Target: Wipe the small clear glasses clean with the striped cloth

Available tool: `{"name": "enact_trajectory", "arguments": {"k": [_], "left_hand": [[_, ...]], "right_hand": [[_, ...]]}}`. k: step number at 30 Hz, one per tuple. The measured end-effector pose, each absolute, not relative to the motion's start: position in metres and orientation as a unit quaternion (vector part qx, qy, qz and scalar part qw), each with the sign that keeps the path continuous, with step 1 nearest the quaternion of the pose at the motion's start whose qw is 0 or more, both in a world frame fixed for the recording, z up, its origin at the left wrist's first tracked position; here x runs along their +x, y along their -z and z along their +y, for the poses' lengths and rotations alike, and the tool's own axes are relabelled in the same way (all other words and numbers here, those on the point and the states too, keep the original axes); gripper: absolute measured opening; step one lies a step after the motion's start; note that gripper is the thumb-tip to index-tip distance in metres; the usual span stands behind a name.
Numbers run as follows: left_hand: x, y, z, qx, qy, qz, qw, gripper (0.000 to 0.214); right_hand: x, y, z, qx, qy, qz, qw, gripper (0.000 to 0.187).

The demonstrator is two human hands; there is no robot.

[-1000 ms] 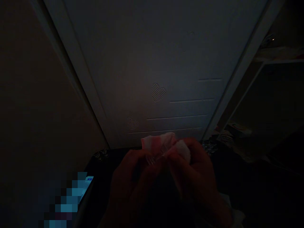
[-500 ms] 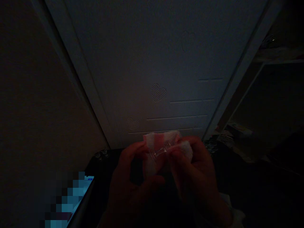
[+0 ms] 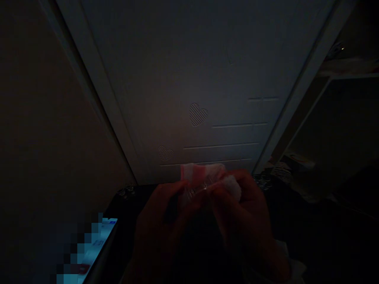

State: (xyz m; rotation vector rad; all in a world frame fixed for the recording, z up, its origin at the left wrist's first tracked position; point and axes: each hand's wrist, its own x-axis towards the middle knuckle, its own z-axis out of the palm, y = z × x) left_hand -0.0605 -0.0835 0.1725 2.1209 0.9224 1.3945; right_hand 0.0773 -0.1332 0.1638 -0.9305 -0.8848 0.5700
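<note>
In dim light, a small clear piece (image 3: 199, 189), shaped like a glass chess piece with a ringed base and narrow stem, lies on its side between my hands. Behind and around it is a pink-and-white striped cloth (image 3: 198, 173). My left hand (image 3: 162, 215) is closed, its thumb and fingers at the piece's base end and the cloth's left edge. My right hand (image 3: 245, 213) pinches a fold of the cloth over the piece's other end, which is partly covered. A bunched, fluffy white part of the cloth sticks up between the right fingers.
An upright pale panel (image 3: 177, 79) with engraved hearts and lines stands right ahead. Small clear pieces stand at left (image 3: 127, 191) and right (image 3: 263, 181) on the dark surface. A lit phone screen (image 3: 99, 242) is at lower left. Dim shelving (image 3: 328, 79) stands at right.
My left thumb has moved up from below and closed toward the clear piece and cloth. My right hand has hardly moved and keeps its pinch.
</note>
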Motion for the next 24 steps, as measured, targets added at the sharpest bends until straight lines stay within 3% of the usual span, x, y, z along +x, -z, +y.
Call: {"name": "enact_trajectory", "arguments": {"k": [6,15,24], "left_hand": [[-0.061,-0.171,-0.086,0.753,-0.462,0.369,0.289,0.021],[-0.064,-0.170,-0.089,0.779,-0.431,0.305,0.338,0.016],[-0.059,-0.174,-0.099,0.756,-0.360,0.321,0.442,0.034]], "right_hand": [[0.075,-0.169,-0.135,-0.425,-0.281,-0.396,0.764,0.020],[0.076,-0.169,-0.134,-0.404,-0.269,-0.389,0.783,0.025],[0.066,-0.174,-0.139,-0.435,-0.191,-0.400,0.784,0.024]]}}
